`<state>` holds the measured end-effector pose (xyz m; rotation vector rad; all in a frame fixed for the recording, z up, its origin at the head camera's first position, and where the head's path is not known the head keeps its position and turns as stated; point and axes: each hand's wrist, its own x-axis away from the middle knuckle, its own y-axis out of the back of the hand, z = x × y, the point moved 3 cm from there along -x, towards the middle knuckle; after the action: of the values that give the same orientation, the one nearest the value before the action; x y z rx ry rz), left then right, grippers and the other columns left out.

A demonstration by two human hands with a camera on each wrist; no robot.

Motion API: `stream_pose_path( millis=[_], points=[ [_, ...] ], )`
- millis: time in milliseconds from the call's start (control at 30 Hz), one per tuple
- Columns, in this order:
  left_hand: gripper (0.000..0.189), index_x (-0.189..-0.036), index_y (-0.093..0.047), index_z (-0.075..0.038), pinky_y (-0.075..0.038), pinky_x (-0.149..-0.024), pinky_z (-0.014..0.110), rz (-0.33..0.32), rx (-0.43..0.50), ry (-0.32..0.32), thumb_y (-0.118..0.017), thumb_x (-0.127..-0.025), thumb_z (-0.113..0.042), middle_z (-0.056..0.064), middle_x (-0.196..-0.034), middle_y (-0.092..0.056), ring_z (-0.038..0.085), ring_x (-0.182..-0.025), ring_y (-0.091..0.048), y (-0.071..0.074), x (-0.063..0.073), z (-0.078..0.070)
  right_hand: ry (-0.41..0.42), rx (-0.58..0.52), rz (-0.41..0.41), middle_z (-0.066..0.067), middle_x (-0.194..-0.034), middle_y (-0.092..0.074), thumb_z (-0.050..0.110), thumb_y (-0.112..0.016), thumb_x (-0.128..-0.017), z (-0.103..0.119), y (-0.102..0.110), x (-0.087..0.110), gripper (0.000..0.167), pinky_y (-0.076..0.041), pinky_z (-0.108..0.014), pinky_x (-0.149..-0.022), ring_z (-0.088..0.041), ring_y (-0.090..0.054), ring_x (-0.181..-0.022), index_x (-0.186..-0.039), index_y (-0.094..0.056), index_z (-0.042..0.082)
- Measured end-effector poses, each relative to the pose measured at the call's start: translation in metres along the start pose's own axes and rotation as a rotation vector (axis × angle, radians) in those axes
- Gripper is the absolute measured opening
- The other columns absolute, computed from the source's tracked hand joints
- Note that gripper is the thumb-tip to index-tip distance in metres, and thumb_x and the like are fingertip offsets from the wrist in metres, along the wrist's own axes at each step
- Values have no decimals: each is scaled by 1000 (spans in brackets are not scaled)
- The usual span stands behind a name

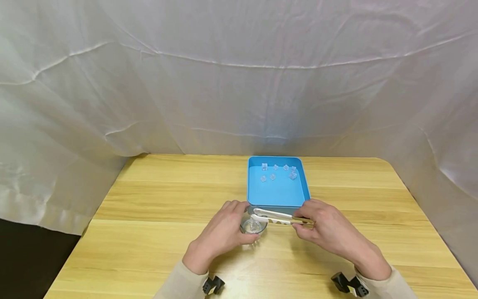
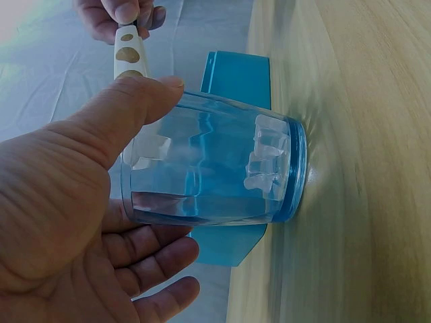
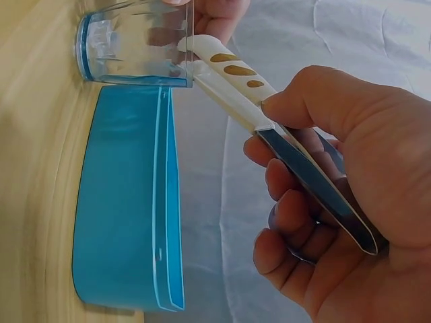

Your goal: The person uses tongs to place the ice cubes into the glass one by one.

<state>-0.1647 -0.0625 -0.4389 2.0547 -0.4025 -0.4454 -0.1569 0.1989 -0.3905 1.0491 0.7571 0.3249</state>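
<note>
My left hand holds a clear drinking glass upright on the table, thumb on one side and fingers round the other. Several clear ice-like cubes lie at the bottom of the glass. My right hand grips metal tongs with white ends marked by gold ovals, thumb on one arm and fingers on the other. The white tips reach just inside the glass's mouth. I cannot tell whether a cube is between them.
Right behind the glass stands a blue tray with raised walls. Several clear cubes are scattered in its far half. The wooden table runs back to a pale hanging cloth.
</note>
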Motion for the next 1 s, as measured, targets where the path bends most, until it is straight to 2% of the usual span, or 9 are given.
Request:
stream_pose_path(
  millis=[333, 533, 633, 800, 1000],
  points=[
    [78, -141, -60, -5, -56, -99, 37, -4, -6, 4, -89, -81, -46, 8, -128, -68, 23, -118, -60, 0, 0, 0, -33, -5, 40, 16, -88, -62, 17, -82, -87, 0, 0, 0, 11, -48, -21, -63, 2, -48, -75, -96, -77, 19],
    [81, -142, -59, -4, -56, -101, 38, -5, -10, 0, -90, -81, -46, 9, -129, -67, 24, -120, -60, 0, 1, -1, -89, -22, -7, 13, -92, -67, 15, -82, -87, -4, 1, 0, 14, -56, -25, -68, -2, -59, -81, -98, -75, 20],
    [81, -142, -59, -3, -55, -104, 39, -5, -7, -4, -90, -81, -45, 10, -130, -67, 25, -122, -60, 1, 0, -1, -133, -12, -54, 10, -94, -69, 14, -82, -87, -9, 2, -1, 13, -59, -29, -71, -5, -64, -84, -96, -75, 19],
    [80, -142, -59, -3, -55, -104, 40, -4, 2, -5, -90, -81, -44, 11, -130, -67, 25, -122, -60, 0, 0, -1, -258, -27, -115, 3, -92, -69, 14, -82, -89, -22, 2, -3, 11, -56, -32, -67, -11, -61, -80, -97, -75, 11],
    [82, -143, -58, -3, -56, -102, 39, 3, 1, 10, -90, -81, -46, 10, -129, -67, 23, -120, -60, -1, 0, -1, -383, -76, -108, -7, -101, -75, 21, -78, -95, -35, -3, -5, 20, -60, -47, -76, -22, -68, -88, -107, -76, 5]
  ],
)
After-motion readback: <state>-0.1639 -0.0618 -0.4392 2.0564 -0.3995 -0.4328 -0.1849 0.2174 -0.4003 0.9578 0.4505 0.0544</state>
